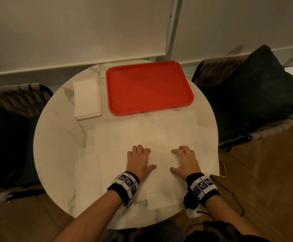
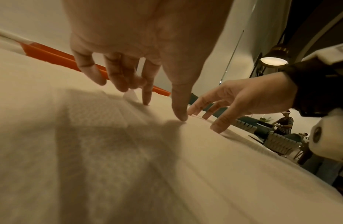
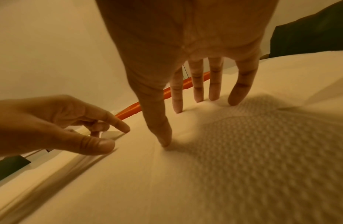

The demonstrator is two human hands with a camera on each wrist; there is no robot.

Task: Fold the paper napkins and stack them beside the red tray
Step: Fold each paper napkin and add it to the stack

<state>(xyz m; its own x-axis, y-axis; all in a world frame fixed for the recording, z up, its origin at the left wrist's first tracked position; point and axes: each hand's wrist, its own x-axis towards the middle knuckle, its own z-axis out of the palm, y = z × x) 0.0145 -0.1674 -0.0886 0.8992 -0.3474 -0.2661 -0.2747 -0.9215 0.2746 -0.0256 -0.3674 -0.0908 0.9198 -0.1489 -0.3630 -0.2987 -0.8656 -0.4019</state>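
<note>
Round marble table [image 1: 58, 137] bears red tray [image 1: 149, 86], folded stack [image 1: 87, 98], perhaps several loose napkins [image 1: 159, 135].

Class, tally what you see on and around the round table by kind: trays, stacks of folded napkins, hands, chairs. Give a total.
Red tray: 1
Stack of folded napkins: 1
Hands, left hand and right hand: 2
Chairs, one on the left and one on the right: 2
Total: 6

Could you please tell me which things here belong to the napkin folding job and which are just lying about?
Job: flat red plastic tray; stack of folded white paper napkins; unfolded white paper napkins under both hands.
Lying about: dark cushion; woven chair.
</note>
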